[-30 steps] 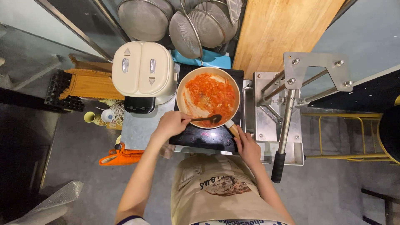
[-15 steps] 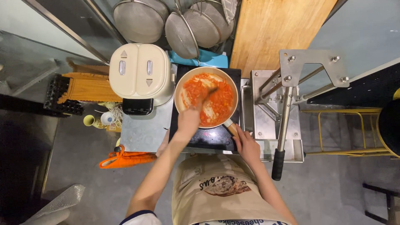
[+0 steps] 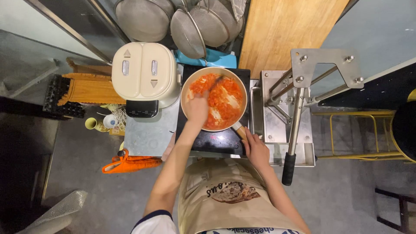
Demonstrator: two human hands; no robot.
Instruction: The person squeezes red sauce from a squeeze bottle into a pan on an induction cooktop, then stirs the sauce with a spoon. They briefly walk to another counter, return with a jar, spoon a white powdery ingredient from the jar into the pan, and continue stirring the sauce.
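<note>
Nearest us, our right hand (image 3: 255,148) closes its grip on the pan handle (image 3: 238,129) — our left hand (image 3: 197,110) holds a dark spoon (image 3: 215,81) in the red sauce, pan (image 3: 214,99) on the black cooktop (image 3: 216,139) — beige appliance (image 3: 145,78) beside.

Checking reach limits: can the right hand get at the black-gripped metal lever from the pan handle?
Probably yes. The right hand sits on the wooden pan handle, and the black-gripped metal lever hangs just to its right with nothing between.
</note>
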